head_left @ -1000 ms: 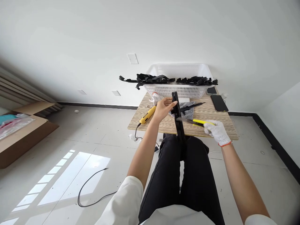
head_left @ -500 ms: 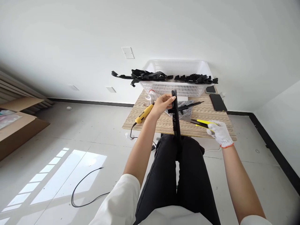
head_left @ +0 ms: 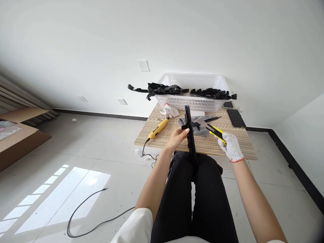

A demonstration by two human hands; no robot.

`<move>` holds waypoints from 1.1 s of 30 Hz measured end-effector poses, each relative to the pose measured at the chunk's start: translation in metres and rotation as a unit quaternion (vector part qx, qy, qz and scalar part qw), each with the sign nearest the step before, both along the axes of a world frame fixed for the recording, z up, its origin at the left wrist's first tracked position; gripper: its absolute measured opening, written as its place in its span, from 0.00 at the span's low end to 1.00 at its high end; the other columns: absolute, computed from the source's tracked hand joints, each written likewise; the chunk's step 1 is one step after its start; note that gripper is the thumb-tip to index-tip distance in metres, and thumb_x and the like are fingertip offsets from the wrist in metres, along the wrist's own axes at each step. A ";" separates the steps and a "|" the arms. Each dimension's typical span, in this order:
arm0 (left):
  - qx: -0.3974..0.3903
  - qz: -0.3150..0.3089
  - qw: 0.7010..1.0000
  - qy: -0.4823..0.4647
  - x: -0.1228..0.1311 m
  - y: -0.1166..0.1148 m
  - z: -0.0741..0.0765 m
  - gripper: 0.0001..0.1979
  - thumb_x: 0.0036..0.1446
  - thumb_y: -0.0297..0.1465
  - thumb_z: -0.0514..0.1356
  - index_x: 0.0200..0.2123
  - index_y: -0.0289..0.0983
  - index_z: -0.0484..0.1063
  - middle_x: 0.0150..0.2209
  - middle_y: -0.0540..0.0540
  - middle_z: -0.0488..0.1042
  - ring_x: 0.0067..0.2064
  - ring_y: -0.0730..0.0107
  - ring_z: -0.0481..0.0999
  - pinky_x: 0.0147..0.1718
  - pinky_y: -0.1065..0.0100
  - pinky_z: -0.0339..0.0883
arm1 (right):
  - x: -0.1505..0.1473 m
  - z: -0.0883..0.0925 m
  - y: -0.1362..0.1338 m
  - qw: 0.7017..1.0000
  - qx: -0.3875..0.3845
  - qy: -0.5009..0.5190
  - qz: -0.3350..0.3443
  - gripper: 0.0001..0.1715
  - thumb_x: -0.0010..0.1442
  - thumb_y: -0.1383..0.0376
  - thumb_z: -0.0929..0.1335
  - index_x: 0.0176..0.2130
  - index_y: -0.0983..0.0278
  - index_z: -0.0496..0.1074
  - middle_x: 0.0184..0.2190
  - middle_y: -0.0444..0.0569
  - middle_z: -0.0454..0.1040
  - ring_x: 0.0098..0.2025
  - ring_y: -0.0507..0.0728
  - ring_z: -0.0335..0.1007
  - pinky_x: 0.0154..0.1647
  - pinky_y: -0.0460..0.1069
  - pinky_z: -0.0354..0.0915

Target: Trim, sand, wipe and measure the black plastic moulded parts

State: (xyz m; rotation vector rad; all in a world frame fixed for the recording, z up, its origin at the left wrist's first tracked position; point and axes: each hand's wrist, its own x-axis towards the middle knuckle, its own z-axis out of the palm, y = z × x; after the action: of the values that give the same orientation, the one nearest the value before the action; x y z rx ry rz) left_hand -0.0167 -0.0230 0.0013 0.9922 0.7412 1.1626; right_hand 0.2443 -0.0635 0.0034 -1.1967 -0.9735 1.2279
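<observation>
The left hand (head_left: 180, 136) has slid down the strip (head_left: 189, 119) from its top to its middle, clenched round it; the knife (head_left: 211, 129) has swung up. The strip stands upright on the lap, at the table's (head_left: 157, 143) 6 o'clock edge. At its 3 o'clock the gloved right hand (head_left: 230, 147) grips the knife, blade pointing to 10 o'clock. A basket (head_left: 192, 103) sits at 12 o'clock.

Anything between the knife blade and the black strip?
Nothing visible. The knife in the right hand points its blade at the strip across an open gap; the left hand grips it lower down.
</observation>
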 end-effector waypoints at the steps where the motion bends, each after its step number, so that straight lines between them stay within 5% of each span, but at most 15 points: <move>1: 0.000 0.009 1.000 0.003 0.006 -0.003 -0.002 0.22 0.47 0.46 0.71 0.38 0.36 0.76 0.35 0.47 0.77 0.37 0.70 0.77 0.41 0.67 0.71 | -0.005 0.000 0.002 1.000 -0.004 0.001 -0.011 0.25 0.49 0.48 0.73 0.22 0.61 0.61 0.12 0.40 0.59 0.14 0.46 0.46 0.12 0.45 0.39; 6: 0.034 0.054 0.997 0.040 0.025 -0.016 0.003 0.20 0.48 0.46 0.71 0.32 0.36 0.71 0.29 0.52 0.73 0.31 0.74 0.72 0.33 0.71 0.66 | -0.007 -0.003 0.001 0.998 0.025 0.016 -0.046 0.25 0.52 0.48 0.72 0.22 0.60 0.60 0.12 0.40 0.59 0.14 0.46 0.46 0.13 0.44 0.40; 10: 0.071 0.025 0.994 0.084 0.032 -0.019 -0.001 0.20 0.47 0.42 0.72 0.26 0.37 0.66 0.25 0.54 0.67 0.28 0.76 0.67 0.30 0.71 0.62 | 0.001 -0.006 -0.002 0.996 0.039 0.035 -0.067 0.23 0.53 0.46 0.71 0.24 0.61 0.64 0.13 0.40 0.58 0.14 0.47 0.46 0.13 0.45 0.40; 15: 0.085 -0.013 0.993 0.087 0.030 -0.018 -0.014 0.16 0.52 0.43 0.69 0.31 0.36 0.73 0.30 0.50 0.72 0.34 0.71 0.71 0.35 0.68 0.65 | 0.001 -0.004 -0.004 0.998 0.036 0.017 -0.046 0.24 0.53 0.44 0.69 0.26 0.61 0.66 0.13 0.40 0.57 0.14 0.47 0.45 0.13 0.46 0.40; 23: 0.099 -0.024 0.989 0.105 0.022 -0.014 0.002 0.17 0.51 0.44 0.69 0.33 0.36 0.76 0.32 0.49 0.75 0.36 0.67 0.73 0.38 0.67 0.67 | -0.001 -0.002 -0.006 0.996 0.051 -0.024 -0.072 0.24 0.55 0.44 0.67 0.25 0.59 0.62 0.13 0.39 0.55 0.14 0.48 0.46 0.13 0.48 0.41; 33: 0.093 -0.030 0.990 0.097 0.022 -0.020 -0.002 0.16 0.53 0.44 0.68 0.34 0.36 0.76 0.33 0.48 0.76 0.37 0.67 0.74 0.40 0.66 0.67 | -0.004 0.000 -0.006 0.996 0.033 -0.006 -0.084 0.20 0.54 0.49 0.68 0.25 0.59 0.62 0.14 0.40 0.56 0.15 0.48 0.46 0.13 0.47 0.41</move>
State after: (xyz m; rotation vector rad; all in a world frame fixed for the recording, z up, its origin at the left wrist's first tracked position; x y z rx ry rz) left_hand 0.0049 -0.0426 -0.0009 1.2893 0.7599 1.1069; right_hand 0.2406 -0.0698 0.0034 -1.2102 -0.8960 1.0500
